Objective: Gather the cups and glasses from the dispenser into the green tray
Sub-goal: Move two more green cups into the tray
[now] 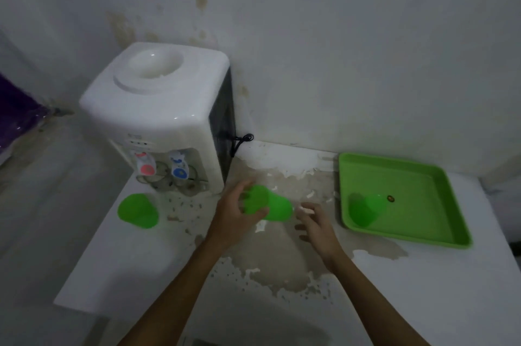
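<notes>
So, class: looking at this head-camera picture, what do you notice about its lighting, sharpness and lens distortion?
Head view: the light is dim and flat; motion blur smears the left hand, the green cup it holds, and the right hand; glints show on the white dispenser; the wide lens bends the green tray and the counter edges; the glasses under the taps are hard to make out.

wall (338, 35): white, stained | countertop (135, 261): white, peeling | light: dim

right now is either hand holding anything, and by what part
The left hand holds a green cup tipped on its side, its grip around the rim end. The right hand is open beside the cup's base, holding nothing.
</notes>
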`<move>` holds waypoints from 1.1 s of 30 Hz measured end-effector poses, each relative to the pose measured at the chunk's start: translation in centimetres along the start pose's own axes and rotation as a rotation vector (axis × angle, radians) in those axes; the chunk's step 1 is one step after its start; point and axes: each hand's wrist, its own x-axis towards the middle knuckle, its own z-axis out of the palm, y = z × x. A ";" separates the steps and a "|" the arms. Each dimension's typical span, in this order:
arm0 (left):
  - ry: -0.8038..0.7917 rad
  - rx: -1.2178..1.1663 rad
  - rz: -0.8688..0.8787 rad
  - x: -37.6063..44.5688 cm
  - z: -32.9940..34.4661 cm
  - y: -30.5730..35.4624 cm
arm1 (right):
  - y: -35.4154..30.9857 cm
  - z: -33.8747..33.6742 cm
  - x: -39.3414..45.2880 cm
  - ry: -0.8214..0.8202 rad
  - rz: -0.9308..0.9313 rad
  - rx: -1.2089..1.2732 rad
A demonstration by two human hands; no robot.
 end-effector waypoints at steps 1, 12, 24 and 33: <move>-0.023 -0.031 0.026 0.1 1.5 1.1 | -0.2 -1.0 -0.3 -0.002 0.053 0.074; -0.230 -0.074 0.089 -0.8 14.4 5.6 | 1.2 -11.5 -1.1 0.018 0.225 0.595; -0.372 0.085 0.000 2.5 23.6 5.4 | 4.9 -25.5 2.0 0.532 -0.076 -0.124; -0.447 0.465 0.166 5.8 27.3 5.8 | 5.7 -28.5 7.6 0.473 -0.203 -0.556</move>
